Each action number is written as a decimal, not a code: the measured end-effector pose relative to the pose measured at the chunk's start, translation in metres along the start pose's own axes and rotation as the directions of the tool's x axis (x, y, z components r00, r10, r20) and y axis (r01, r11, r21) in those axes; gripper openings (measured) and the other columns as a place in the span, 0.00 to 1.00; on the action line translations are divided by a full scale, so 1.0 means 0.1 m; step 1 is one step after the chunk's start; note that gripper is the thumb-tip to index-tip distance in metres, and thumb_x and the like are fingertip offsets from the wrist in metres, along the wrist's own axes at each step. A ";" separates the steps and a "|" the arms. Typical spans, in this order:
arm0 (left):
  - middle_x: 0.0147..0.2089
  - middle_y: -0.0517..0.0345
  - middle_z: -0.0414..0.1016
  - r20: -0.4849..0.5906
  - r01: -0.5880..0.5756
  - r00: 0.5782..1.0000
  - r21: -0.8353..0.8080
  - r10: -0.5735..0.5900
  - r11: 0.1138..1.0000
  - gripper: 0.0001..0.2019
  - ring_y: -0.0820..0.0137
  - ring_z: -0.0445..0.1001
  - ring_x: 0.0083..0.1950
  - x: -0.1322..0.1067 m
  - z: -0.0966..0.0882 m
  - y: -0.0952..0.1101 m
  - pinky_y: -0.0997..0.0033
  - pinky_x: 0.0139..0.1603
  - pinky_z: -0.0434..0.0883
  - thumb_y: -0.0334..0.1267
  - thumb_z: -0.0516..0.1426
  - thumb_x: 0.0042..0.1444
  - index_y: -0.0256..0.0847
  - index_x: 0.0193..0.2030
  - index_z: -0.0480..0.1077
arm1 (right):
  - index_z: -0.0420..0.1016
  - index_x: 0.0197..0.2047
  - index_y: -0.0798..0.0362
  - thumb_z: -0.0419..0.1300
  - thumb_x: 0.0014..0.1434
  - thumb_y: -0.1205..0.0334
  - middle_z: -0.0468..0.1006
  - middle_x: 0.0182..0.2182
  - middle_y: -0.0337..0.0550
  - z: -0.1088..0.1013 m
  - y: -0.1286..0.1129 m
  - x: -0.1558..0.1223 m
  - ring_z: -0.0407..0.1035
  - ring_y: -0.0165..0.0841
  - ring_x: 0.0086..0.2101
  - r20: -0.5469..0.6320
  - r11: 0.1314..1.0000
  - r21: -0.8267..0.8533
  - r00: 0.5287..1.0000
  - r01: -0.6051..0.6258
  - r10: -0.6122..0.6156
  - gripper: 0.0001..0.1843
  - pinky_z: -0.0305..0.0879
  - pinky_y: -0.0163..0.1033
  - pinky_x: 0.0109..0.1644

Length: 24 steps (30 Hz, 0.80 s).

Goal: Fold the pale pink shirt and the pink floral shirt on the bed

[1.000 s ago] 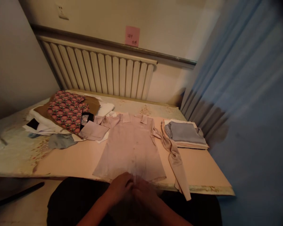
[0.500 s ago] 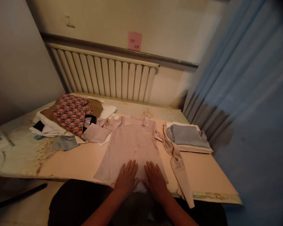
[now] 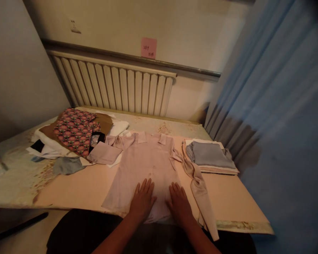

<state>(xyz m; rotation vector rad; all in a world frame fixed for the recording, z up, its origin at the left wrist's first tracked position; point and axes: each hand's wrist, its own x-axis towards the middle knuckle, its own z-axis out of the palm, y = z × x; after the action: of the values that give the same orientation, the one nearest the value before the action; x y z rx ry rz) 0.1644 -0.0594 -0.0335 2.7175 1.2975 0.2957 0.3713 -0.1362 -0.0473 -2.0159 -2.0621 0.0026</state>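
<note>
A pale pink shirt [image 3: 145,162] lies spread out on the table, its collar toward the wall and its hem near the front edge. My left hand [image 3: 143,199] rests flat on the lower part of the shirt, fingers stretched out. Flat near the shirt's lower right side lies my right hand [image 3: 178,203], fingers also extended. The shirt's right sleeve [image 3: 200,185] trails twisted toward me and hangs over the table's front edge. Its left sleeve reaches out toward the pile of clothes.
A heap of clothes with a red patterned garment [image 3: 75,130] sits at the left. Folded garments, a grey one [image 3: 212,153] on top, are stacked at the right. Behind the table [image 3: 76,187] is a radiator [image 3: 113,84]; a blue curtain [image 3: 275,123] hangs at the right.
My hands have moved apart: the right hand has slid to the right over the shirt, while the left stays nearly in place. The view has shifted slightly.
</note>
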 end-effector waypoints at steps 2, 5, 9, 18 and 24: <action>0.73 0.50 0.52 -0.003 -0.006 1.000 0.001 0.006 1.000 0.27 0.55 0.46 0.74 -0.01 0.00 -0.03 0.43 0.70 0.48 0.45 0.47 0.65 0.42 0.69 0.56 | 0.62 0.66 0.57 0.52 0.65 0.52 0.59 0.66 0.55 0.02 0.09 -0.03 0.49 0.48 0.67 -0.012 0.999 -0.013 0.999 -0.038 0.038 0.30 0.45 0.57 0.69; 0.73 0.51 0.52 -0.022 -0.012 1.000 0.000 0.012 1.000 0.27 0.55 0.47 0.74 -0.02 0.00 -0.05 0.44 0.70 0.48 0.47 0.47 0.65 0.44 0.69 0.55 | 0.63 0.65 0.60 0.51 0.66 0.52 0.60 0.65 0.56 0.05 0.17 -0.05 0.49 0.48 0.67 -0.044 0.996 -0.017 0.995 -0.089 0.088 0.29 0.46 0.57 0.69; 0.73 0.51 0.52 -0.013 -0.012 1.000 0.003 0.012 1.000 0.27 0.55 0.47 0.74 -0.02 -0.01 -0.04 0.44 0.70 0.48 0.47 0.47 0.65 0.43 0.69 0.55 | 0.65 0.63 0.61 0.50 0.66 0.56 0.63 0.64 0.58 0.04 0.18 0.07 0.51 0.48 0.66 -0.109 0.996 -0.010 0.990 -0.092 0.090 0.26 0.48 0.57 0.68; 0.74 0.53 0.50 0.020 -0.006 1.000 -0.010 0.006 1.000 0.28 0.54 0.45 0.74 -0.02 -0.01 -0.06 0.42 0.70 0.48 0.48 0.46 0.65 0.44 0.70 0.54 | 0.66 0.62 0.59 0.50 0.65 0.63 0.64 0.64 0.55 0.07 0.10 0.64 0.54 0.43 0.65 -0.085 0.999 0.018 0.995 0.048 -0.047 0.24 0.48 0.53 0.69; 0.74 0.52 0.51 0.039 0.000 0.999 -0.029 0.001 1.000 0.28 0.54 0.46 0.74 0.00 -0.05 -0.06 0.42 0.70 0.49 0.48 0.46 0.65 0.44 0.70 0.55 | 0.66 0.62 0.62 0.46 0.66 0.61 0.64 0.63 0.60 0.12 0.35 0.70 0.53 0.46 0.65 -0.116 0.995 -0.029 0.990 -0.090 0.086 0.24 0.48 0.57 0.67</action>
<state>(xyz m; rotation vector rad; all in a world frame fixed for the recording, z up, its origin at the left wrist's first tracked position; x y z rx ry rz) 0.1586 -0.0560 -0.0296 2.6858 1.2732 0.2585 0.4032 -0.0637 -0.0520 -2.0752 -1.9151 -0.1297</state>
